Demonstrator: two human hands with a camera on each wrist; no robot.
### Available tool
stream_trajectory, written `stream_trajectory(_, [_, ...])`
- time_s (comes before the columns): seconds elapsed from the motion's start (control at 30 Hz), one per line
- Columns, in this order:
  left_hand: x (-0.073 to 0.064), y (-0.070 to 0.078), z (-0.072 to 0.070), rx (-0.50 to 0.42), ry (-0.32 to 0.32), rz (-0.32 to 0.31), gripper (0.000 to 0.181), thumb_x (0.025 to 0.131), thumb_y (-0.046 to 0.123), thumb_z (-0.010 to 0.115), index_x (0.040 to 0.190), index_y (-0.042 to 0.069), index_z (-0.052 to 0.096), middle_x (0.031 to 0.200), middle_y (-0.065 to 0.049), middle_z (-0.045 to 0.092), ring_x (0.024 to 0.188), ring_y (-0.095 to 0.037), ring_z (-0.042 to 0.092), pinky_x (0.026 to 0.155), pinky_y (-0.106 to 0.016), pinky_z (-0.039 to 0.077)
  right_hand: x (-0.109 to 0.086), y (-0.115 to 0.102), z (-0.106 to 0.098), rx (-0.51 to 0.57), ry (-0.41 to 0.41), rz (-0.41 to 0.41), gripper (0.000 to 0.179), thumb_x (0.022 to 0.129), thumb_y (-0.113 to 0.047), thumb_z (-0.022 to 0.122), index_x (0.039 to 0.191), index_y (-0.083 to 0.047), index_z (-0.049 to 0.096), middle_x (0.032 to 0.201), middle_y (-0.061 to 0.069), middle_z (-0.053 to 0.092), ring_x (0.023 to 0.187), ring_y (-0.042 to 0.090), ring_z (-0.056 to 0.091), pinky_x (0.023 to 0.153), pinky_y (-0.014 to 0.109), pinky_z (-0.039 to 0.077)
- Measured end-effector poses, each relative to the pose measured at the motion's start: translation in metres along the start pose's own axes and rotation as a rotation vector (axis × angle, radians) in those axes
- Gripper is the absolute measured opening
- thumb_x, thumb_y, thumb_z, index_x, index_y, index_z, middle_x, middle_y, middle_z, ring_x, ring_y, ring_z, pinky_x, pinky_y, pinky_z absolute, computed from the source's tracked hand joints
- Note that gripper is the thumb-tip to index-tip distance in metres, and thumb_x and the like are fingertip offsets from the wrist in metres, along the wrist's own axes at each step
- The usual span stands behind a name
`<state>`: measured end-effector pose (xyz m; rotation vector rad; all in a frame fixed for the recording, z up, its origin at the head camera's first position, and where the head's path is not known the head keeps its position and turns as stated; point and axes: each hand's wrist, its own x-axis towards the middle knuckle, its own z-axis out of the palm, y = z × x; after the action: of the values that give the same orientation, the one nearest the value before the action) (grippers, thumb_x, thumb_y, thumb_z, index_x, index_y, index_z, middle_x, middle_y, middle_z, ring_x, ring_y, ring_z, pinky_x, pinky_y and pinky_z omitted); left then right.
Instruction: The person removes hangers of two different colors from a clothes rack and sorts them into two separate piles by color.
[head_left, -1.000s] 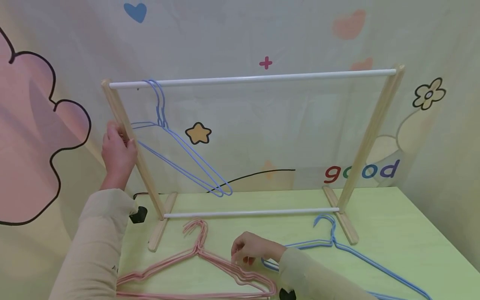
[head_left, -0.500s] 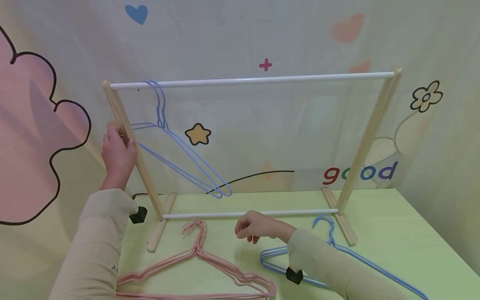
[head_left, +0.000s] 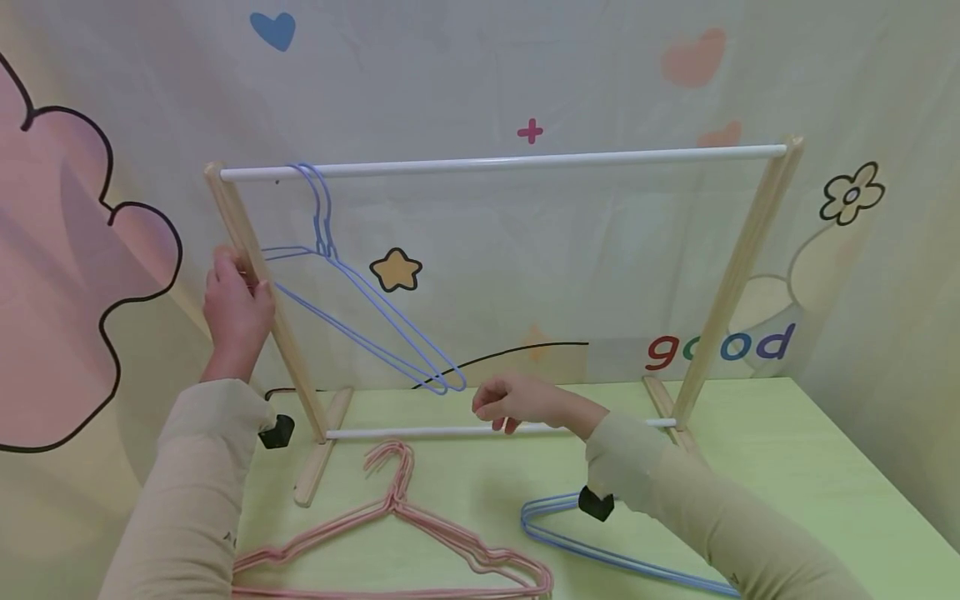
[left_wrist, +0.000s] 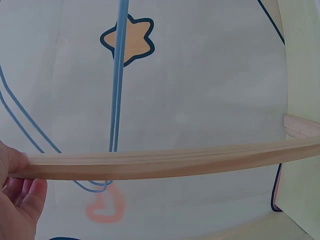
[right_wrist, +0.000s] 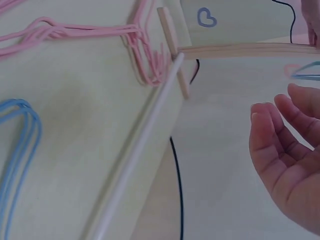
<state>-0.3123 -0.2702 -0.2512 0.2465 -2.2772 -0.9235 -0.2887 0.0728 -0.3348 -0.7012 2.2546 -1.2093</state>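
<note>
The left hand [head_left: 238,308] gripped the left post [head_left: 297,358], fingers and thumb clamped on it; two blue hangers [head_left: 327,248] hung from the top bar [head_left: 510,163] nearby. The right hand [head_left: 519,400] hovered above the table [head_left: 810,467], fingers loosely curled round nothing. Pink hangers [head_left: 394,498] lay stacked there, a blue stack [head_left: 645,569] beside them.

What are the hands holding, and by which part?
The left hand grips the left wooden upright partway up, below the white top bar; the right hand holds nothing.
</note>
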Motion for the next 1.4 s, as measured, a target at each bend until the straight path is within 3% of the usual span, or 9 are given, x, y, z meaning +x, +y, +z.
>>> stream_trajectory(0.3, [-0.001,0.001,0.0,-0.002,-0.004,0.0,0.028,0.088,0.008,0.044,0.113,0.001,0.032,0.11,-0.022,0.043,0.1,-0.036,0.045,0.082,-0.047,0.041,0.001,-0.023,-0.018,0.045,0.127,-0.086,0.015,0.086,-0.006,0.051,0.097,0.001,0.057,0.075,0.0,0.054,0.069,0.017,0.054,0.06,0.026,0.048])
stream_trajectory(0.53, [-0.002,0.002,0.0,0.008,0.003,0.002,0.028,0.088,0.008,0.044,0.113,0.001,0.032,0.109,-0.023,0.043,0.1,-0.037,0.045,0.083,-0.048,0.04,0.005,-0.041,-0.026,0.103,0.191,-0.088,0.019,0.088,-0.01,0.051,0.103,0.0,0.056,0.084,0.004,0.057,0.073,0.015,0.055,0.068,0.033,0.051])
stream_trajectory(0.87, [-0.002,0.002,-0.001,0.011,0.006,0.006,0.028,0.088,0.008,0.044,0.112,0.0,0.032,0.109,-0.022,0.043,0.099,-0.036,0.044,0.081,-0.047,0.041,0.011,-0.064,-0.036,0.168,0.163,-0.067,0.029,0.088,-0.012,0.052,0.114,0.0,0.052,0.104,0.011,0.057,0.082,0.024,0.056,0.066,0.026,0.051])
stream_trajectory(1.17, [-0.003,0.001,-0.001,0.004,0.005,0.002,0.027,0.089,0.008,0.044,0.112,0.001,0.031,0.109,-0.022,0.042,0.099,-0.036,0.044,0.081,-0.047,0.041,0.02,-0.077,-0.035,0.177,0.1,-0.071,0.032,0.086,-0.014,0.056,0.116,-0.005,0.052,0.108,0.009,0.057,0.084,0.019,0.058,0.07,0.028,0.052])
stream_trajectory(1.27, [-0.003,0.001,-0.001,-0.001,0.007,0.004,0.027,0.089,0.008,0.044,0.112,0.001,0.031,0.109,-0.022,0.042,0.099,-0.036,0.045,0.08,-0.047,0.042,0.024,-0.08,-0.033,0.181,0.08,-0.07,0.032,0.085,-0.014,0.057,0.115,-0.006,0.053,0.107,0.008,0.058,0.084,0.02,0.058,0.071,0.03,0.052])
stream_trajectory(1.4, [-0.002,0.001,0.0,-0.006,0.003,0.007,0.027,0.089,0.009,0.044,0.111,0.002,0.031,0.109,-0.021,0.042,0.099,-0.035,0.045,0.079,-0.046,0.042,0.03,-0.082,-0.03,0.202,0.058,-0.075,0.03,0.085,-0.011,0.057,0.113,-0.004,0.054,0.094,0.005,0.059,0.077,0.017,0.058,0.072,0.032,0.051])
